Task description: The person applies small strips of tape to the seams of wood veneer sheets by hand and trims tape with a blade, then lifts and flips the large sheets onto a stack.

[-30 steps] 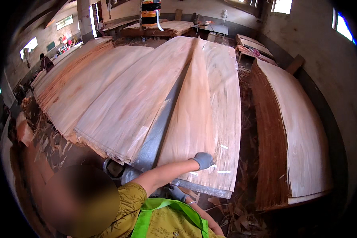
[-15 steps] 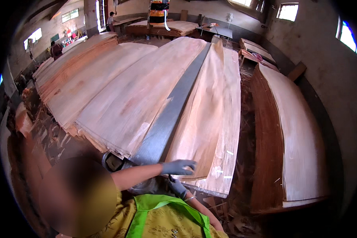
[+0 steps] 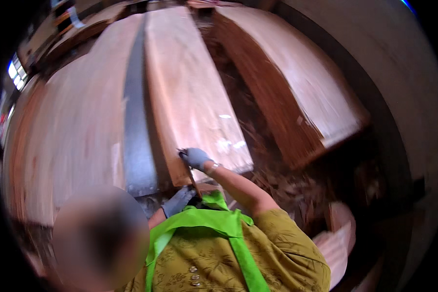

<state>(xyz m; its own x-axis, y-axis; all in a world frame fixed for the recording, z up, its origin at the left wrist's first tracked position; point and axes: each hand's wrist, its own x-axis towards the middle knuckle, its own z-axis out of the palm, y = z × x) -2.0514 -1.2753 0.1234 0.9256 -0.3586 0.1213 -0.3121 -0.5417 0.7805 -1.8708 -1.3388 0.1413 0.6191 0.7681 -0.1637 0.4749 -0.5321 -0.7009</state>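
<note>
A stack of pale wood veneer sheets (image 3: 192, 78) lies lengthwise in front of me. My right hand (image 3: 195, 158), in a grey glove, is closed at the stack's near left part, with a small dark tool (image 3: 181, 152) at its fingers; blur hides the tool's exact kind. From below this hand a narrow brown strip of veneer (image 3: 193, 180) runs down toward my body. My left hand (image 3: 179, 201), gloved too, is closed at the strip's lower end, close to my green apron strap (image 3: 214, 199).
Left of the stack is a dark grey bare table strip (image 3: 138, 146), then a wider spread of veneer sheets (image 3: 87, 126). Another tall veneer stack (image 3: 297, 73) stands on the right beside the wall. Wood scraps (image 3: 282, 187) litter the floor between the stacks.
The view has swung right and down. My left hand has drawn back from the sheet toward my body; my right hand has come up from below the edge onto the stack.
</note>
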